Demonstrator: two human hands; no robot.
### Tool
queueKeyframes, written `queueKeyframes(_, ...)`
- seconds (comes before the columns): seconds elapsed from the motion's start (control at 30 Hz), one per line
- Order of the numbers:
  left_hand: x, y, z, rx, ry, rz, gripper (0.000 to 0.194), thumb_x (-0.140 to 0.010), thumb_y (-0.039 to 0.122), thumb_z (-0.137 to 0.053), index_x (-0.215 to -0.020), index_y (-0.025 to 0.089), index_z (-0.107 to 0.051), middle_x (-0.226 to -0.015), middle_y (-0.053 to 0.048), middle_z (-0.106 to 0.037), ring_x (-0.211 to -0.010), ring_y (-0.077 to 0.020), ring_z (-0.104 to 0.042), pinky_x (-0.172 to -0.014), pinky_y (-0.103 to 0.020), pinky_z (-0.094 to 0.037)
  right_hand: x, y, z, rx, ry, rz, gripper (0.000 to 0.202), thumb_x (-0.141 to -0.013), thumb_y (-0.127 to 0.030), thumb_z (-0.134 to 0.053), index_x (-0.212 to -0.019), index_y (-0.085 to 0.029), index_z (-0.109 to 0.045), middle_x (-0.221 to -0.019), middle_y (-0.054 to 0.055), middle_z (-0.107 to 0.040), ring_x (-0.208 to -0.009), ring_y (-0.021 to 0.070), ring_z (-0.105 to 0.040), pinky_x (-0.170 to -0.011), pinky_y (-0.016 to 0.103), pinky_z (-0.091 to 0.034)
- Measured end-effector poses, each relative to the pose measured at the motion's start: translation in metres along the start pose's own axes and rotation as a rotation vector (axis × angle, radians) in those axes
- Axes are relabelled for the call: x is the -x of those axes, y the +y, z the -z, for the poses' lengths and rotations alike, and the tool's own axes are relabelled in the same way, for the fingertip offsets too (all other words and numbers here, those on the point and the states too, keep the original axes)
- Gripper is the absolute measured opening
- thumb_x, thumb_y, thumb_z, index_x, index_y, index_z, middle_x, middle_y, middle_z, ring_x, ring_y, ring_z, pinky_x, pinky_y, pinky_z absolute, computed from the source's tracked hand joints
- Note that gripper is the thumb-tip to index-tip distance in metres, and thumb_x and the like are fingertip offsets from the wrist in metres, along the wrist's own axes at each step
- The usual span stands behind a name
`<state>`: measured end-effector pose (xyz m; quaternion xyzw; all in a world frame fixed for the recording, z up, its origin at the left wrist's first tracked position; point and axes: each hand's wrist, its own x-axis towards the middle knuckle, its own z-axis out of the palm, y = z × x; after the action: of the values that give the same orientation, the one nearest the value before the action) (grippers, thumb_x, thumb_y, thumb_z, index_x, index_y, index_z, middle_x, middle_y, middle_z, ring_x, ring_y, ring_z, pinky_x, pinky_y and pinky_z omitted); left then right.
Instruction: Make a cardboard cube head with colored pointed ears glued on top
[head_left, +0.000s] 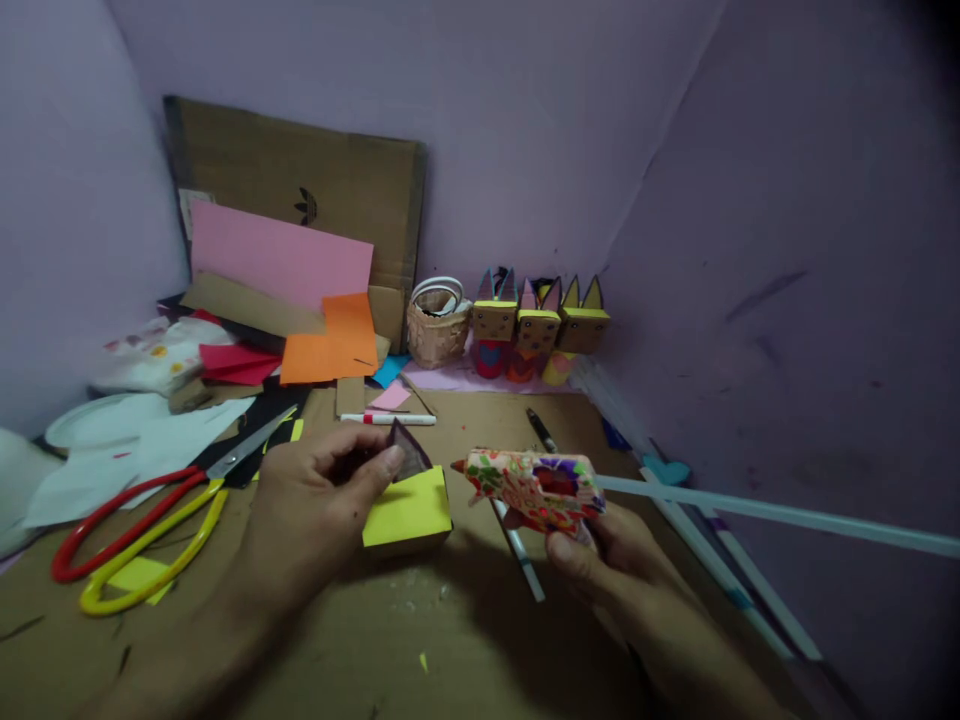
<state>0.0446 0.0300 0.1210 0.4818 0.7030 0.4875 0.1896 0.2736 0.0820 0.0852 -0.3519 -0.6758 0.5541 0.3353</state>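
Between the thumb and fingers of my left hand [330, 490] is a dark, pointed paper triangle [409, 450]. It stands at the back edge of a small box with a yellow top [409, 505]; whether it touches the box I cannot tell. My right hand [615, 560] grips a flower-patterned hot glue gun [532, 490] by its handle. The gun's nozzle points left, a little right of the box. A long translucent glue stick [780, 515] sticks out of its back. Below the gun lies a white pen-like stick [521, 555].
Scissors with red and yellow handles [157, 530] lie at the left beside paper scraps. A woven basket [439, 330] and three box-headed figures with pointed ears [538, 330] stand by the back wall. Spare glue sticks [750, 580] lie along the right wall. A cardboard sheet [300, 160] leans behind.
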Motion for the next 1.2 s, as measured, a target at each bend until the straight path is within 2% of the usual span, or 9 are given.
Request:
queueKeyframes(0.17,0.003,-0.007,0.005,-0.039,0.059,0.031,0.017,-0.067,0.037,-0.060,-0.071,0.022,-0.068,-0.070,0.001,-0.070,-0.064,-0.0179,-0.060,-0.056,-0.025,-0.046,0.000,0.004,-0.001,0.066,-0.044,0.001,0.037,-0.081,-0.042,-0.058,-0.113,-0.024,-0.064,-0.108,0.007,-0.068,-0.099,0.0267,-0.062,-0.087,0.038,-0.046)
queueKeyframes(0.4,0.007,-0.011,-0.001,-0.026,0.032,-0.017,0.018,-0.069,0.035,-0.057,-0.070,0.021,-0.069,-0.072,0.000,-0.069,-0.065,-0.0168,-0.059,-0.057,-0.026,-0.043,0.001,0.008,-0.001,0.108,-0.112,-0.019,0.035,-0.082,-0.041,-0.058,-0.112,-0.024,-0.064,-0.099,0.006,-0.069,-0.090,0.0242,-0.062,-0.079,0.034,-0.048)
queueKeyframes(0.53,0.008,-0.008,-0.001,-0.026,0.008,-0.019,0.018,-0.068,0.034,-0.057,-0.066,0.020,-0.067,-0.067,0.000,-0.066,-0.062,-0.0158,-0.056,-0.056,-0.026,-0.041,0.004,0.008,-0.006,0.109,-0.102,-0.003,0.030,-0.082,-0.042,-0.058,-0.104,-0.025,-0.067,-0.095,0.005,-0.069,-0.092,0.0244,-0.061,-0.081,0.033,-0.047)
queueKeyframes(0.7,0.010,0.001,0.000,-0.047,-0.031,0.048,0.019,-0.069,0.033,-0.054,-0.069,0.019,-0.067,-0.069,-0.001,-0.064,-0.063,-0.0154,-0.054,-0.054,-0.024,-0.039,0.007,0.009,-0.012,0.166,-0.074,0.011,0.027,-0.083,-0.044,-0.055,-0.095,-0.024,-0.069,-0.091,0.007,-0.068,-0.095,0.0266,-0.060,-0.087,0.036,-0.046)
queueKeyframes(0.97,0.006,-0.010,-0.003,0.017,-0.070,-0.007,0.014,-0.070,0.026,-0.052,-0.065,0.017,-0.063,-0.070,-0.001,-0.064,-0.067,-0.0150,-0.054,-0.060,-0.025,-0.039,0.005,0.019,-0.007,0.229,-0.088,0.060,0.035,-0.083,-0.043,-0.055,-0.107,-0.020,-0.067,-0.086,0.008,-0.069,-0.080,0.0251,-0.063,-0.073,0.032,-0.050)
queueKeyframes(1.07,0.005,-0.014,-0.004,0.024,-0.081,-0.020,0.014,-0.071,0.025,-0.052,-0.065,0.017,-0.062,-0.067,0.000,-0.063,-0.065,-0.0143,-0.054,-0.060,-0.025,-0.039,0.006,0.018,-0.006,0.275,-0.066,0.025,0.038,-0.083,-0.043,-0.055,-0.108,-0.018,-0.067,-0.084,0.007,-0.070,-0.079,0.0254,-0.063,-0.076,0.033,-0.050)
queueKeyframes(1.2,0.005,-0.015,-0.005,0.013,-0.083,-0.031,0.013,-0.071,0.022,-0.052,-0.065,0.018,-0.062,-0.064,0.001,-0.062,-0.062,-0.0129,-0.053,-0.057,-0.024,-0.038,0.007,0.010,-0.005,0.370,-0.050,-0.026,0.038,-0.080,-0.042,-0.059,-0.109,-0.019,-0.067,-0.096,0.008,-0.070,-0.089,0.0286,-0.063,-0.082,0.037,-0.049)
